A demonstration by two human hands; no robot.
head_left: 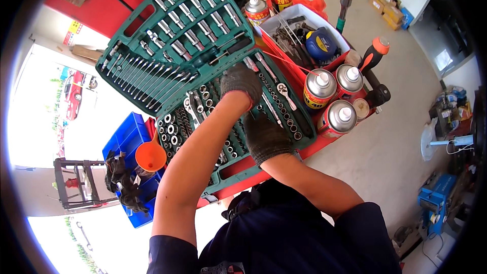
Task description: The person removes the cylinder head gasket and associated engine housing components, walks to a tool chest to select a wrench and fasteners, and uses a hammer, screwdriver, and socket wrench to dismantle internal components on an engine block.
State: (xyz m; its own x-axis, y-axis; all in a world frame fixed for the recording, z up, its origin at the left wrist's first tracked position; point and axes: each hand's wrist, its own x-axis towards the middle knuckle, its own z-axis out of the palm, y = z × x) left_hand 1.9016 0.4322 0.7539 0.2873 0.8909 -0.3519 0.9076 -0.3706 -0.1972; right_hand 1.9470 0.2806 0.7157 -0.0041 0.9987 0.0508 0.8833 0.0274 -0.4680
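A green socket-set case (238,176) lies unfolded on a red surface. Over its lower tray, my left hand (240,86) in a dark work glove is curled closed; whatever its fingers grip is hidden beneath it. Just below and to the right, my right hand (267,139), gloved alike, is also closed, its fingertips close to the left hand and what they hold hidden. Small sockets and a ratchet (285,95) sit in the tray right of my hands. Combination wrenches (147,82) and long sockets (194,39) fill the raised lid.
Spray cans (320,85) crowd the right side, near an orange-tipped screwdriver (374,54). Behind them, a box holds loose tools and a blue tape measure (321,44). At left, an orange funnel (150,156) and black gloves (122,182) rest by a blue bin (124,134).
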